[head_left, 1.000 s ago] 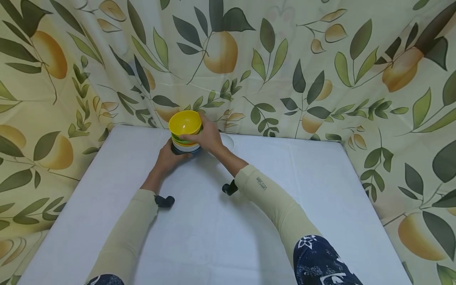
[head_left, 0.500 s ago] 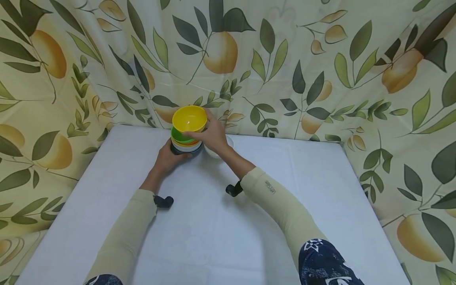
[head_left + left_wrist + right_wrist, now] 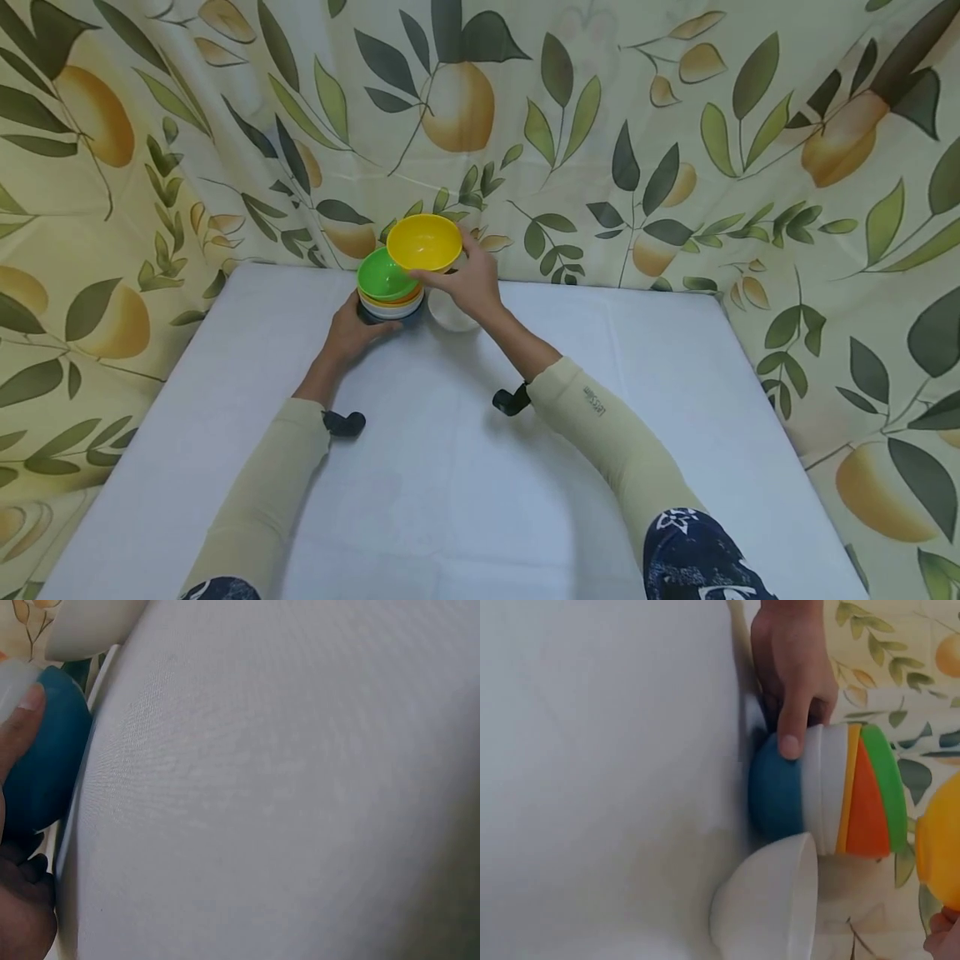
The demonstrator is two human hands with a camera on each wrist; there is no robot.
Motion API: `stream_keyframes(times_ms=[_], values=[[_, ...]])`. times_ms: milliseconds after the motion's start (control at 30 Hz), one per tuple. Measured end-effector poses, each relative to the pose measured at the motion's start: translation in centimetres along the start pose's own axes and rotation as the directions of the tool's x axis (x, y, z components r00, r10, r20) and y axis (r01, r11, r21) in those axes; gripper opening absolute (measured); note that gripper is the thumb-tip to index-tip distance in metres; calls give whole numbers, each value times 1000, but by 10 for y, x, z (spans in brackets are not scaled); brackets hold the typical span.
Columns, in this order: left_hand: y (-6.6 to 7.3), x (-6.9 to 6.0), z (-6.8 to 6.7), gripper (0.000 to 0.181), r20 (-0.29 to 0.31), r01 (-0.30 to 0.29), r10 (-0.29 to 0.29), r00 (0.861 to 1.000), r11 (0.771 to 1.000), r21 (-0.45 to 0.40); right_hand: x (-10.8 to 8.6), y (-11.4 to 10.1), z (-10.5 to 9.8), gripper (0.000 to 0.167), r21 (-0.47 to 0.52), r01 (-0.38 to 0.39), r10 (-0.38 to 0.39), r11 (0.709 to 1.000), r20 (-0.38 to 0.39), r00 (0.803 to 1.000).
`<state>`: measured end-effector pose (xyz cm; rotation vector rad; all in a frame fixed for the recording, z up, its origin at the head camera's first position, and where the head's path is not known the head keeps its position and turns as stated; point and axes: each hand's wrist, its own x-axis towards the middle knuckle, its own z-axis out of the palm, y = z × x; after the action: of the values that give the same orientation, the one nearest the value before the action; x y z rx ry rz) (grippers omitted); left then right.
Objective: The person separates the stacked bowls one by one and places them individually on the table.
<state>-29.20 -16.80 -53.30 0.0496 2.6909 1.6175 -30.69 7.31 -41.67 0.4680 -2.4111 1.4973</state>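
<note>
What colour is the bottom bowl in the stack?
Blue, leaning towards teal; the bottom bowl shows best in the right wrist view.
</note>
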Motion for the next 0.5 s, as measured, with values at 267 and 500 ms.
stream_keyframes(times_ms=[267, 500], values=[[0, 0, 0, 111, -12, -10, 10, 1000, 1000, -20, -9, 16, -16, 88, 67, -22, 25, 998, -41, 999], [0, 0, 1, 114, -8, 15, -15, 1000, 999, -43, -19, 31, -27, 89, 69, -73, 77, 995, -62, 995]])
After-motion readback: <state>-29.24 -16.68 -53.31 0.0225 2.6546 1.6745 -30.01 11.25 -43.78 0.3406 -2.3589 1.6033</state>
